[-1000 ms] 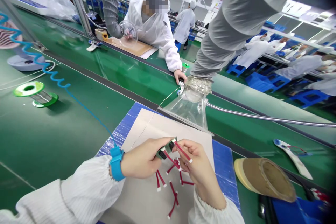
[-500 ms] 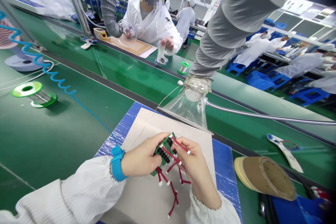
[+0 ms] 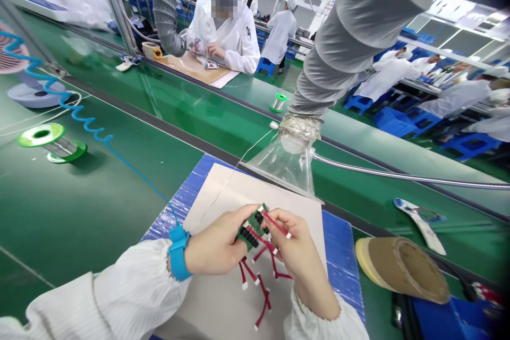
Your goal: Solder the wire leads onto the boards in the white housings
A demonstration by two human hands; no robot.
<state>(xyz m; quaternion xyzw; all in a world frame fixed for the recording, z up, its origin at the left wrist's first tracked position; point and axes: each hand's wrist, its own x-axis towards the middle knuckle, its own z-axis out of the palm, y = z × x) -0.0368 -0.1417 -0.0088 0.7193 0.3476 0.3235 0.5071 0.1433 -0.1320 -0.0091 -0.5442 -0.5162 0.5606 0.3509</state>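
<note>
My left hand, with a blue wrist strap, is closed around the left side of a small green circuit board carrying rows of black parts. At the board's right edge, the fingers of my right hand are bent and pressed against it. Short red cables with white plugs run from the board across these fingers; the exact grip of the fingertips is partly hidden. More red cables lie below on the beige sheet.
A clear fume hood on a grey duct stands just behind the sheet. Solder wire spools lie left. A brown holder and a white curved piece are right. A co-worker sits opposite.
My hands stay nearly in place, with the board slightly shifted. The white curved piece on the right has slid left. The co-worker's outstretched hand has drawn back to their mat.
</note>
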